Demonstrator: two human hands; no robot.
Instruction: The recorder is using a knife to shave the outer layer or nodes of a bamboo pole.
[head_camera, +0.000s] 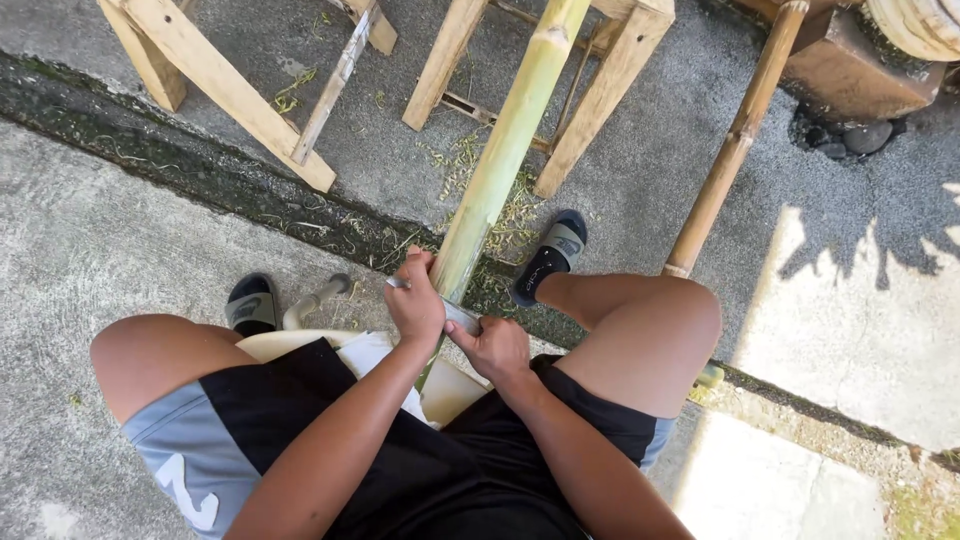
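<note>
A long green bamboo pole (505, 150) slants from the top of the view down between my knees. A metal blade (458, 314) lies across its near end. My left hand (416, 300) is closed on the blade's left end, against the pole. The blade's right end is gripped by my right hand (493, 347), just below the pole. I sit with knees apart on a pale seat (450, 392), and the pole's lowest part is hidden behind my hands.
Wooden trestle frames (225, 85) stand ahead, the pole passing through one (610, 80). A brown bamboo pole (735, 140) leans at right beside a rusty block (850, 65). Green shavings (515, 215) litter the concrete. A mossy groove (230, 180) crosses the ground.
</note>
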